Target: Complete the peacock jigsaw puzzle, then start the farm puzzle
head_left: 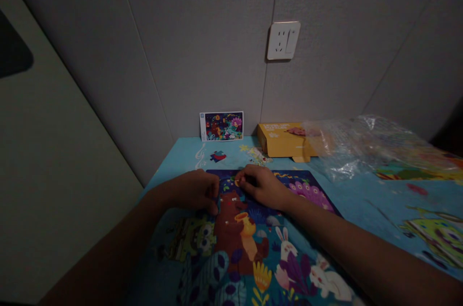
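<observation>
A colourful jigsaw puzzle (231, 238) with a brown bear, white rabbits and flowers lies flat in front of me. At its upper left edge is my left hand (198, 191), fingers curled, thumb pointing down beside the bear; whatever its fingertips hold is hidden. My right hand (261, 185) rests on the upper middle of the puzzle with bent, closed fingers by a small orange shape. I cannot make out a piece in it. Beyond the puzzle, a loose cluster of red and blue puzzle pieces (218, 156) lies on the cloth.
A reference picture card (224, 126) leans against the wall. Beside it are a yellow box (285, 139) and crumpled clear plastic wrap (347, 144). The blue cartoon tablecloth (365, 205) reaches the wall, where a socket (283, 41) is mounted. A pale panel (54, 176) stands on the left.
</observation>
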The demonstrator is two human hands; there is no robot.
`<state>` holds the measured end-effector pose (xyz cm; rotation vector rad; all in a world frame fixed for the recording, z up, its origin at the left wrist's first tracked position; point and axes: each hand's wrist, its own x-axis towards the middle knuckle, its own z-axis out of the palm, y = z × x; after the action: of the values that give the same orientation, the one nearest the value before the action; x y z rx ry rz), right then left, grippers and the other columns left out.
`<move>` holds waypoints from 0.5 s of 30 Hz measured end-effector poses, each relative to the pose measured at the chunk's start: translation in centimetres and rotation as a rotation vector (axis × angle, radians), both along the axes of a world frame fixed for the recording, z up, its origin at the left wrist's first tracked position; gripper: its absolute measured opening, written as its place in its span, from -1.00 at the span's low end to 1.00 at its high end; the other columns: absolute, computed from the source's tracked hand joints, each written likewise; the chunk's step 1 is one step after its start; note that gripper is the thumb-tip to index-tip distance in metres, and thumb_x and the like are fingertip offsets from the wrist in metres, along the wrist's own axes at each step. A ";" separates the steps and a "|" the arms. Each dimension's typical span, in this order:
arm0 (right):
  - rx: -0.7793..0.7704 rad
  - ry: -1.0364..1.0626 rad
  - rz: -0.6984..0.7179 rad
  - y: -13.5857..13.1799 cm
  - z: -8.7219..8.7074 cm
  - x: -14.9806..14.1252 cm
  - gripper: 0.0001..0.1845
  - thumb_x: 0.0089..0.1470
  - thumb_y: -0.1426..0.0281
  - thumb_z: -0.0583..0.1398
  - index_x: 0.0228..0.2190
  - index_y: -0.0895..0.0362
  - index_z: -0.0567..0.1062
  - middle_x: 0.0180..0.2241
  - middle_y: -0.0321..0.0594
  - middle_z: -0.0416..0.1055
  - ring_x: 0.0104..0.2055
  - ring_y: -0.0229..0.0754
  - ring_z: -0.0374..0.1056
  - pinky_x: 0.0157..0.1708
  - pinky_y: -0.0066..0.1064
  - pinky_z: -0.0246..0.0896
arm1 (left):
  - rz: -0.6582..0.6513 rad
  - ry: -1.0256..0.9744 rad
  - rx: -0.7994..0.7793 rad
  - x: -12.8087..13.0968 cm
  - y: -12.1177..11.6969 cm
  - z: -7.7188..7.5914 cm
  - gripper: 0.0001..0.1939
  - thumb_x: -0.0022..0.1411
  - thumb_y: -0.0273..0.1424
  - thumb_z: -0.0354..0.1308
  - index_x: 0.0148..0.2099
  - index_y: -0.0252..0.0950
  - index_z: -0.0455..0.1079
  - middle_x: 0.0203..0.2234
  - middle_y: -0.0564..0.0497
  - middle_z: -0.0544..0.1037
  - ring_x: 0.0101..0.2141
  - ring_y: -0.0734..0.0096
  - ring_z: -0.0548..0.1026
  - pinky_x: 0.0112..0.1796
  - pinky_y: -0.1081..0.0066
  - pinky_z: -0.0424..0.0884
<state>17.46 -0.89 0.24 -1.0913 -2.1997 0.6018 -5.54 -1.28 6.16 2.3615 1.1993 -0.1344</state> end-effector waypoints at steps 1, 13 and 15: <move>0.001 0.001 0.000 0.0 0.0 0.0 -0.82 0.04 0.54 0.13 -0.34 0.16 0.52 -0.38 -0.22 0.44 -0.32 -0.21 0.32 -0.29 -0.40 0.16 | 0.011 0.015 0.002 0.1 -0.1 0.0 -0.67 -0.05 -0.24 0.40 -0.30 -0.25 0.38 -0.48 0.13 0.48 -0.45 0.45 0.43 -0.50 0.53 0.15; -0.004 -0.007 -0.004 0.0 0.0 0.0 -0.80 0.04 0.55 0.13 -0.32 0.17 0.53 -0.35 -0.18 0.47 -0.29 -0.18 0.35 -0.25 -0.38 0.18 | -0.047 -0.001 0.122 -0.3 0.6 -1.2 -0.67 -0.09 -0.24 0.43 -0.42 -0.29 0.36 -0.35 0.07 0.42 -0.34 0.42 0.37 -0.41 0.50 0.18; -0.017 -0.011 -0.006 0.0 -0.1 0.0 -0.81 0.06 0.54 0.12 -0.32 0.18 0.53 -0.34 -0.17 0.46 -0.29 -0.17 0.35 -0.26 -0.37 0.18 | -0.022 -0.021 0.096 -0.7 1.0 -1.5 -0.63 -0.14 -0.22 0.44 -0.40 -0.28 0.36 -0.39 0.10 0.43 -0.37 0.44 0.36 -0.44 0.51 0.16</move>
<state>17.48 -0.88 0.16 -1.1125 -2.2041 0.6146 -6.22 -0.23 4.68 2.4528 1.1951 -0.0600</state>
